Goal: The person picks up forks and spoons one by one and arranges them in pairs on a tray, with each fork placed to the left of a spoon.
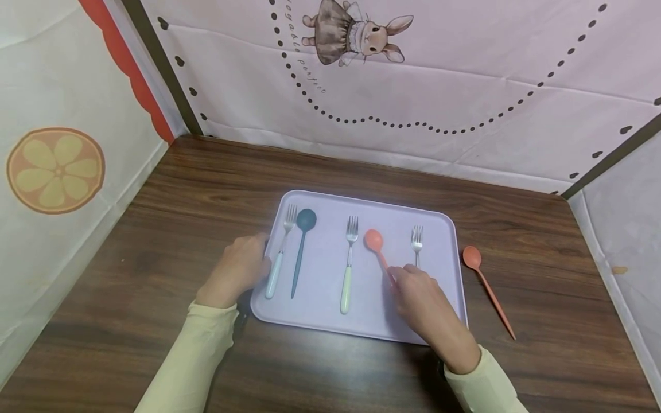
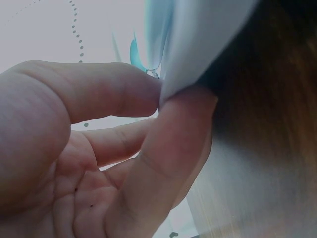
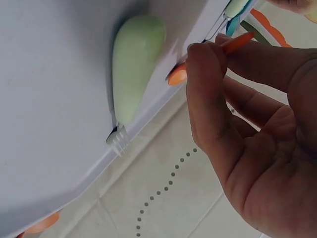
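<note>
My left hand (image 1: 237, 271) is at the left edge of a pale lilac tray (image 1: 320, 310). In the left wrist view its thumb and finger pinch the tray's rim (image 2: 198, 44). Over the tray's right half, my right hand (image 1: 420, 298) pinches a coral spoon (image 1: 374, 240) by its handle, bowl pointing away from me. Beside that hand lies a fork (image 1: 416, 240), its handle hidden in the head view; the right wrist view shows the handle (image 3: 138, 59) as light green. Left of the held spoon lies a green-handled fork (image 1: 346, 287).
On the tray's left side, a fork with a pale blue handle (image 1: 275, 275) lies next to a dark teal spoon (image 1: 306, 220). Another coral spoon (image 1: 488, 287) lies on the wooden table (image 1: 170, 229), right of the tray. Printed cloth (image 1: 465, 74) stands around the table.
</note>
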`<state>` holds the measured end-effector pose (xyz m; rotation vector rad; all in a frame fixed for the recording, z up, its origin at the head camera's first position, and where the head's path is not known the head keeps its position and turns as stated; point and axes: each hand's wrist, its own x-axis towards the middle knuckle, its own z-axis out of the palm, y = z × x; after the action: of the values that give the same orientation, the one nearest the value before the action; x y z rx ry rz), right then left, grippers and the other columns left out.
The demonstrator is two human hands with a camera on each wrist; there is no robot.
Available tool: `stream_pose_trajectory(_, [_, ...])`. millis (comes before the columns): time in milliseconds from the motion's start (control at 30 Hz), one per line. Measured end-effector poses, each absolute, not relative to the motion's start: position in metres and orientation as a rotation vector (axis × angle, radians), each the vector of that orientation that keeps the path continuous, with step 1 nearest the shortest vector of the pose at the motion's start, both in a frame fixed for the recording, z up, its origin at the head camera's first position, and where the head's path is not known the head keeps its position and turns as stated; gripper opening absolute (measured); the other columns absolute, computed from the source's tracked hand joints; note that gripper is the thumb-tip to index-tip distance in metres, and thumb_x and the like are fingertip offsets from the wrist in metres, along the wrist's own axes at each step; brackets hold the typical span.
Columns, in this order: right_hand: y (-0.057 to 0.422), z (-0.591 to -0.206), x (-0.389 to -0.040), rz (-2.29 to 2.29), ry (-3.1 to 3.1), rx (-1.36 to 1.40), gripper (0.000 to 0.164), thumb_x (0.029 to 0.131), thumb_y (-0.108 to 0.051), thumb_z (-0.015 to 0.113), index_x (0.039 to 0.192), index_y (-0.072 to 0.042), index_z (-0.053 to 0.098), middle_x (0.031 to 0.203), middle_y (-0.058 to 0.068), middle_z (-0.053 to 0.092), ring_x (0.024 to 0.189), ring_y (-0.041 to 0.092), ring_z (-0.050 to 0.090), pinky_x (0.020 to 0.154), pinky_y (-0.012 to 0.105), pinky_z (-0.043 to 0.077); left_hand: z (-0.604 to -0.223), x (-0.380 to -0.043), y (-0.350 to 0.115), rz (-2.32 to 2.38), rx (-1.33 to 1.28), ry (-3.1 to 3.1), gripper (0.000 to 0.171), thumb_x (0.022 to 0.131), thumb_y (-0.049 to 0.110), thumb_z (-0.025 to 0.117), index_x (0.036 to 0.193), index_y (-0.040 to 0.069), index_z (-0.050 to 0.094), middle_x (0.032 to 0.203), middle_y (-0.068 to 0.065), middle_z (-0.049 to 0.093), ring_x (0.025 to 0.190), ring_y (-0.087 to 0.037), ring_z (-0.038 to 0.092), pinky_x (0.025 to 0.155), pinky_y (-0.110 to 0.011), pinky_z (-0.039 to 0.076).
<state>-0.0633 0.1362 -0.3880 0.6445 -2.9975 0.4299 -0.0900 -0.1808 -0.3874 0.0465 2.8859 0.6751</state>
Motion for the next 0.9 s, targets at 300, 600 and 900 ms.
stream_pose_trajectory(300, [0.13, -0.392, -0.061, 0.306, -2.997, 0.721, 0.011, 0.077, 0.007, 0.056, 0.077, -0.004, 0.056, 0.06, 0.005, 0.042, 0.047, 0.02, 0.041, 0.038, 0.032, 0.037, -0.386, -0.091, -0.18, 0.67, 0.036, 2.883, 0.042, 0.083, 0.004, 0.048, 0.124, -0.006, 0.049, 0.107, -0.027, 0.058, 0.085, -0.034, 0.055, 0.076, -0.056, 0.049])
stream_pose_trajectory(600, [0.126, -0.395, -0.058, 0.21, -2.967, 0.78, 0.011, 0.078, 0.008, 0.055, 0.084, -0.001, 0.057, 0.062, 0.007, 0.042, 0.046, 0.019, 0.04, 0.037, 0.031, 0.037, -0.387, -0.089, -0.183, 0.672, 0.047, 2.892, 0.041, 0.082, 0.004, 0.048, 0.122, -0.007, 0.05, 0.106, -0.028, 0.058, 0.088, -0.038, 0.056, 0.076, -0.057, 0.049])
stream_pose_trajectory(900, [0.137, -0.4, -0.04, 0.301, -2.875, 0.892, 0.026, 0.066, 0.01, 0.058, 0.088, -0.004, 0.054, 0.063, 0.002, 0.039, 0.045, 0.018, 0.037, 0.036, 0.031, 0.035, -0.386, -0.089, -0.18, 0.668, 0.036, 2.881, 0.042, 0.083, 0.004, 0.048, 0.124, -0.006, 0.049, 0.107, -0.027, 0.058, 0.087, -0.036, 0.055, 0.077, -0.056, 0.049])
